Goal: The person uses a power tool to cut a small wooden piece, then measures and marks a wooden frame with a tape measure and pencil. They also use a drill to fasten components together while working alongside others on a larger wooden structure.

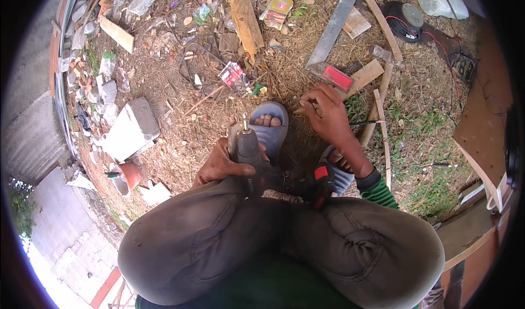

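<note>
My left hand (pixel 217 165) is wrapped round the front of a dark cordless drill (pixel 250 154). The drill lies between my knees, its silver bit (pixel 245 123) pointing away from me. A red-marked black part (pixel 322 178) shows at its right end. Bent fingers close together on my right hand (pixel 329 113); whatever they pinch, if anything, is too small to make out. Just beyond that hand lies a red and clear flat case (pixel 337 78), by the end of a wooden strip (pixel 365 76).
Dry grass and litter surround my sandalled feet (pixel 269 128). A metal ruler-like strip (pixel 334 27), a splintered board (pixel 244 19) and a black speaker (pixel 404 21) lie farther off. A pale block (pixel 133 128) sits left; a brown panel (pixel 484 123) stands right.
</note>
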